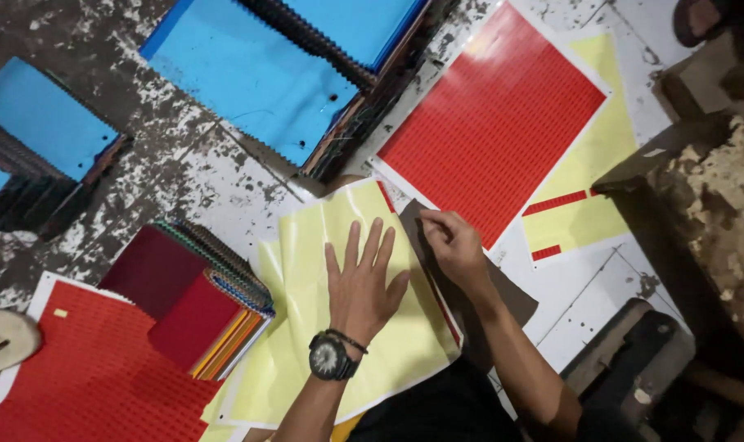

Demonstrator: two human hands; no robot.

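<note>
The left hand (pixel 359 282) lies flat, fingers spread, on the yellow backing sheet (pixel 323 327) near the floor's lower middle. The right hand (pixel 454 245) pinches a small red label (pixel 386 196) at the sheet's top edge. Judged thin, light and limp, the label is best lifted by a corner.

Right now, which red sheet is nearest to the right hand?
The large red sheet at upper right, beside the right hand; the other red sheet lies at lower left.

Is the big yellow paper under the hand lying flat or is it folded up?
Spread out, not folded up. The left hand lies open-palmed on the yellow sheet, which lies wide open, with only its top edge slightly lifted.
</note>
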